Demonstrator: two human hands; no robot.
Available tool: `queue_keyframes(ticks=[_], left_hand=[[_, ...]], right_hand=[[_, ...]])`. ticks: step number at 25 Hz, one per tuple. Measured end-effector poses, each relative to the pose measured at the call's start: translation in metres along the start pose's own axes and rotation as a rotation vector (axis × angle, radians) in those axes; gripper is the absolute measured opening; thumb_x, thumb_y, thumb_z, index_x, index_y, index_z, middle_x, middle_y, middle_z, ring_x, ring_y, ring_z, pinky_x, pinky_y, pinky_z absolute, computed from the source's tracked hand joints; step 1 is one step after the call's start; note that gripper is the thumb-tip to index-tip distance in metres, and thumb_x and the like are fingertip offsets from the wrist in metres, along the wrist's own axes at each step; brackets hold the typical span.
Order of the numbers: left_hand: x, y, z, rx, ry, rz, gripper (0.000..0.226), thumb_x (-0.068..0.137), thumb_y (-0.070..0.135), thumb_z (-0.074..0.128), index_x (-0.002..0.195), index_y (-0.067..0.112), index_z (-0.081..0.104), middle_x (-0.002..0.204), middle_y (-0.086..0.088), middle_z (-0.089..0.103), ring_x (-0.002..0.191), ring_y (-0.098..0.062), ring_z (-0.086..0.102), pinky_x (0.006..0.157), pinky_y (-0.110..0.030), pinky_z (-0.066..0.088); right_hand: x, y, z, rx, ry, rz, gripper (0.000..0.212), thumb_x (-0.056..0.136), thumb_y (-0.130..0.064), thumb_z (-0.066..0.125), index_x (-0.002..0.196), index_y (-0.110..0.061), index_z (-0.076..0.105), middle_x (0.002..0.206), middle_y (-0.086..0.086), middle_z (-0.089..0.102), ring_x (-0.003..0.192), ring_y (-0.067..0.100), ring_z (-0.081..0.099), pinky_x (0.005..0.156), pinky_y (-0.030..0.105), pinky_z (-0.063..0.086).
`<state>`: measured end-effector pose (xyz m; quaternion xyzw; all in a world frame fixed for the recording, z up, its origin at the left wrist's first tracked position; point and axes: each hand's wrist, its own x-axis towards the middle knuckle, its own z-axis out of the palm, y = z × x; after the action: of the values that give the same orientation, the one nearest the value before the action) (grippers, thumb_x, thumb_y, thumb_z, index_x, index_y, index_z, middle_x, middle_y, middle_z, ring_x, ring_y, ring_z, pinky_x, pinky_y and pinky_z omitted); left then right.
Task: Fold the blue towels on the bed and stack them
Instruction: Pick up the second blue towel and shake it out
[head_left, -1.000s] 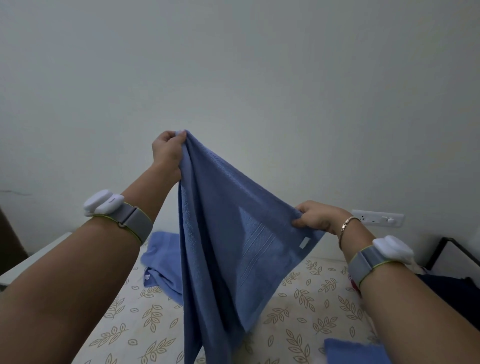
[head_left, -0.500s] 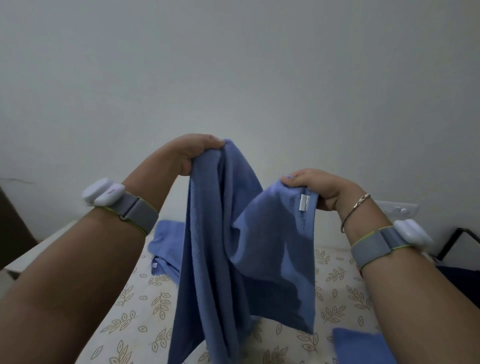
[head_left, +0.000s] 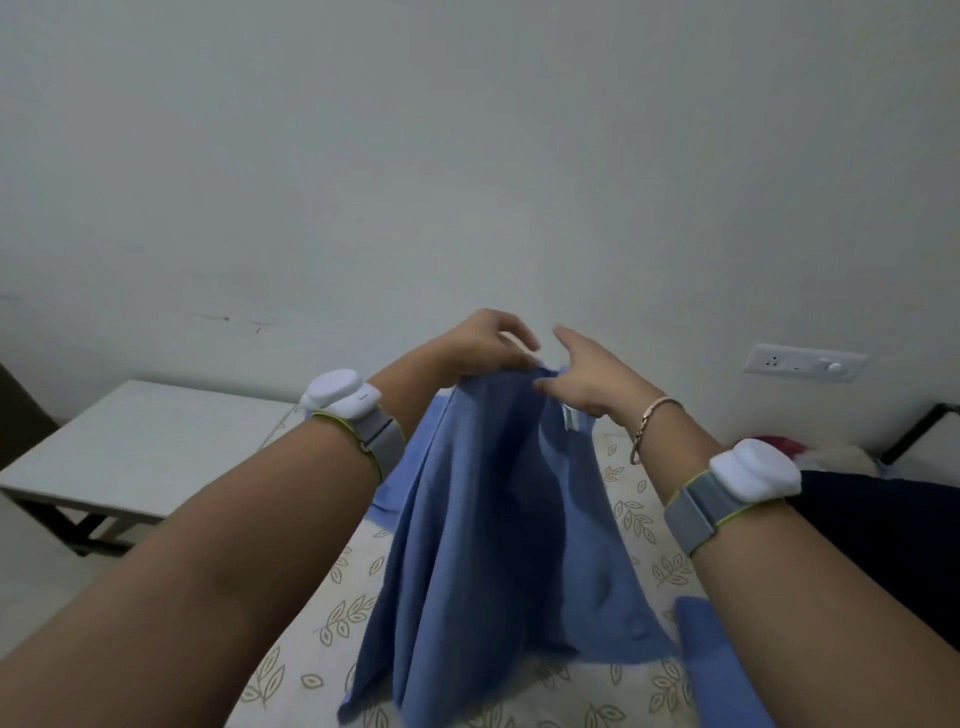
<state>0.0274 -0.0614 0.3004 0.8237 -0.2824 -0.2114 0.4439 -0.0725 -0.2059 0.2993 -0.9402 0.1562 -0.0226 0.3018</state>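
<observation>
A blue towel (head_left: 498, 525) hangs from both hands above the bed (head_left: 332, 613), its lower end resting on the leaf-patterned sheet. My left hand (head_left: 478, 345) pinches the top edge of the towel. My right hand (head_left: 582, 376) meets it there, thumb and lower fingers on the same edge, with the index finger pointing out. Another blue towel (head_left: 402, 478) lies crumpled farther back, mostly hidden behind the hanging one. A folded blue towel (head_left: 711, 654) lies at the near right, partly under my right forearm.
A low white table (head_left: 130, 452) stands left of the bed. A wall socket (head_left: 802, 362) sits on the wall at right. Dark fabric (head_left: 883, 545) and a red and cream bundle (head_left: 795, 449) lie at the bed's right side.
My hands have come together and lowered, bringing the two held corners of the towel to meet. The towel now hangs doubled, and the view has tilted down.
</observation>
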Motion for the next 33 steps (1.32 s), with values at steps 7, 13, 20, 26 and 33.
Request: queue_keyframes(ticks=[7,13,20,26,33], left_hand=[[-0.002,-0.053,-0.022,0.011,0.029,0.179,0.025,0.078,0.006,0.073,0.097,0.012,0.059,0.089,-0.003,0.066,0.08,-0.017,0.063,0.071,-0.028,0.052],[-0.016,-0.179,-0.02,0.296,0.254,0.064,0.015,0.08,0.001,0.059,0.093,0.009,0.054,0.085,-0.006,0.059,0.081,-0.028,0.057,0.064,-0.033,0.038],[-0.043,-0.281,-0.014,0.288,0.125,-0.176,0.018,0.084,-0.004,0.047,0.077,0.012,0.05,0.076,-0.007,0.061,0.077,-0.028,0.059,0.071,-0.035,0.048],[-0.036,-0.25,-0.035,0.002,0.045,-0.24,0.007,0.095,0.001,0.051,0.095,0.004,0.057,0.089,-0.013,0.069,0.078,-0.02,0.066,0.061,-0.016,0.052],[-0.006,-0.197,0.024,0.202,-0.153,-0.047,0.031,0.075,0.013,0.075,0.104,0.013,0.062,0.1,-0.003,0.066,0.089,-0.02,0.062,0.081,-0.031,0.053]], right_hand=[[0.041,-0.013,0.04,0.114,0.068,0.123,0.014,0.08,-0.014,0.063,0.067,-0.01,0.062,0.06,0.005,0.049,0.063,0.022,0.051,0.048,0.022,0.033],[0.069,-0.027,0.039,0.12,0.146,0.107,0.021,0.078,-0.008,0.058,0.06,-0.014,0.049,0.057,0.003,0.038,0.057,0.019,0.038,0.051,0.024,0.03],[0.088,-0.02,0.038,0.055,0.23,0.171,0.017,0.071,-0.005,0.054,0.058,-0.015,0.051,0.061,0.008,0.04,0.062,0.019,0.039,0.054,0.028,0.032],[0.093,-0.023,0.023,0.088,0.202,0.204,0.013,0.071,-0.008,0.058,0.059,-0.013,0.055,0.066,0.01,0.048,0.065,0.02,0.048,0.057,0.031,0.04],[0.084,-0.045,0.022,0.009,0.054,0.124,0.012,0.078,-0.011,0.058,0.066,-0.012,0.059,0.066,0.01,0.051,0.059,0.022,0.047,0.052,0.025,0.037]])
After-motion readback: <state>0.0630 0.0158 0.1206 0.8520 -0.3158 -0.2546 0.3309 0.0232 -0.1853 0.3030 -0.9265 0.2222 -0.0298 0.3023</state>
